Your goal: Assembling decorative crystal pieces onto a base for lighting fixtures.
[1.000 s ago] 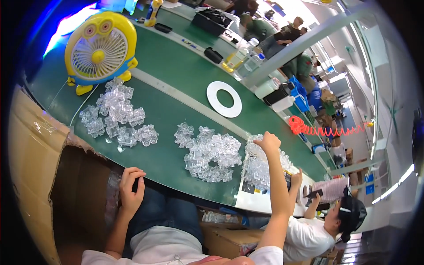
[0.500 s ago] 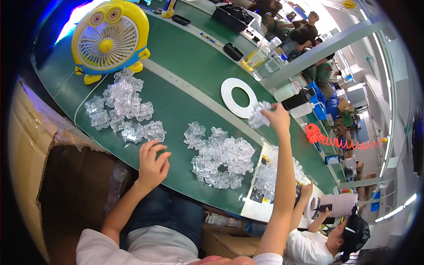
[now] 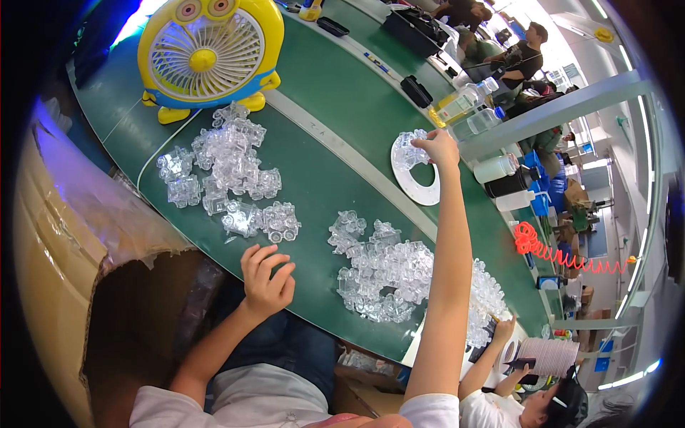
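My right hand (image 3: 441, 148) reaches far across the green table, its fingers closed on a clear plastic part (image 3: 409, 148). That part is over the flat white ring (image 3: 421, 194), covering some of its far side; whether they touch I cannot tell. Near the front edge my left hand (image 3: 267, 282) holds nothing, fingers loosely bent and apart. Closest to it lies a clear wheeled piece (image 3: 280, 220) at the end of a left heap of clear plastic parts (image 3: 232, 160). A second heap (image 3: 392, 267) lies between my arms, partly behind my right forearm.
A yellow and blue fan (image 3: 203, 60) stands at the far left. Bottles (image 3: 460, 103) and a red coiled hose (image 3: 528, 239) are beyond the ring. An open cardboard box (image 3: 53, 242) is at left. At right, a co-worker's hand (image 3: 504, 328) touches another clear heap (image 3: 485, 296).
My right hand has moved away from me with the clear part, from beside the white ring to over it. My left hand stays by the left heap. The whole view has shifted.
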Demonstrator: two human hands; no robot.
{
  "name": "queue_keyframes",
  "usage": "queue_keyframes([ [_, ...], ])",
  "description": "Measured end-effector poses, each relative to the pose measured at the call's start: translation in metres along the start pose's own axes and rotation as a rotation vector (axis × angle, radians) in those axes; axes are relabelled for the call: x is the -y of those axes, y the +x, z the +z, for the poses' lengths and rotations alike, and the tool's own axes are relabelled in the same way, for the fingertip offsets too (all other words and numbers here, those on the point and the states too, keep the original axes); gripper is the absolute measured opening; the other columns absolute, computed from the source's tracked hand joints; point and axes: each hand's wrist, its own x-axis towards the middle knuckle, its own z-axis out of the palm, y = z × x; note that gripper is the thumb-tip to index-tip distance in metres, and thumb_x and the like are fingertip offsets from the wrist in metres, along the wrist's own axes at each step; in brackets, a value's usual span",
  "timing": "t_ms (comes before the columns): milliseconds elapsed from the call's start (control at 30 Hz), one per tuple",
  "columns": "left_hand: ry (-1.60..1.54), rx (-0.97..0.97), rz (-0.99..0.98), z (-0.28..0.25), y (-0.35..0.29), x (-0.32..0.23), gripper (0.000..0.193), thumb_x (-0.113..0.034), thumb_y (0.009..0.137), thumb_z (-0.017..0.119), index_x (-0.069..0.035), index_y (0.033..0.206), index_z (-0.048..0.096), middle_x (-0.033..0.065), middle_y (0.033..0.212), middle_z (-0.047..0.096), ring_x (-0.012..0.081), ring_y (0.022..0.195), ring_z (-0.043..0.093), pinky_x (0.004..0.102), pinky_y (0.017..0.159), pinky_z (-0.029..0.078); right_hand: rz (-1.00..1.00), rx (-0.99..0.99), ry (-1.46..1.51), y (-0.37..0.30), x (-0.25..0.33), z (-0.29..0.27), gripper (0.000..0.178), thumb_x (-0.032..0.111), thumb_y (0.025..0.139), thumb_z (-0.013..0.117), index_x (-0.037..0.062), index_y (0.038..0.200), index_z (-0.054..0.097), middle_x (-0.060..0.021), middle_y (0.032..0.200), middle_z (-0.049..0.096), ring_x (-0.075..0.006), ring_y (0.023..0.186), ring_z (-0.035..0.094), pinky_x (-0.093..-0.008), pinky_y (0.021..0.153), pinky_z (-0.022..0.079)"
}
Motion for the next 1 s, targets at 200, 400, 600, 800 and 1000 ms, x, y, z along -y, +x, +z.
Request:
queue_keyframes([
  [200,-0.005,0.008,-0.005,-0.002,0.000,0.001,0.020,-0.004,0.066,0.057,-0.008,0.085,0.063,0.0067,0.097,0.058,0.0285,0.100,0.055,0.0505,0.091,0.039,0.041,0.009,-0.055,0.009,0.006,0.005,0.057,0.044,0.059,0.079,0.0061,0.098,0.061,-0.0109,0.088,0.067,-0.0216,0.072,0.064,-0.0321,0.065,0.051],
  [400,-0.019,0.004,-0.021,-0.001,0.001,0.000,0.021,-0.001,0.063,0.055,-0.008,0.081,0.063,0.0061,0.094,0.057,0.0287,0.099,0.055,0.0501,0.094,0.037,-0.023,0.028,-0.149,0.014,0.014,0.007,0.056,0.046,0.058,0.080,0.0076,0.092,0.059,-0.0096,0.086,0.065,-0.0218,0.071,0.063,-0.0328,0.064,0.050],
  [600,0.000,0.024,-0.025,-0.002,0.002,0.001,0.020,-0.003,0.066,0.057,-0.007,0.084,0.063,0.0066,0.096,0.058,0.0272,0.098,0.056,0.0506,0.093,0.037,-0.010,0.043,-0.155,0.015,0.028,0.011,0.058,0.046,0.058,0.081,0.0065,0.094,0.058,-0.0109,0.087,0.065,-0.0231,0.074,0.062,-0.0344,0.065,0.050],
  [800,-0.010,-0.008,-0.060,-0.001,0.003,-0.002,0.020,0.000,0.065,0.057,-0.006,0.083,0.062,0.0069,0.095,0.057,0.0277,0.098,0.056,0.0501,0.094,0.036,0.075,0.076,-0.088,0.006,0.038,0.011,0.066,0.045,0.058,0.082,0.0058,0.106,0.059,-0.0169,0.105,0.064,-0.0305,0.098,0.063,-0.0414,0.081,0.050],
  [1000,-0.065,-0.028,-0.046,0.005,0.005,-0.004,0.020,0.001,0.064,0.056,-0.006,0.082,0.062,0.0069,0.095,0.058,0.0279,0.098,0.056,0.0496,0.095,0.035,0.082,-0.024,-0.137,-0.017,0.035,0.005,0.072,0.051,0.061,0.079,0.0060,0.111,0.056,-0.0155,0.112,0.060,-0.0306,0.102,0.060,-0.0419,0.083,0.050],
])
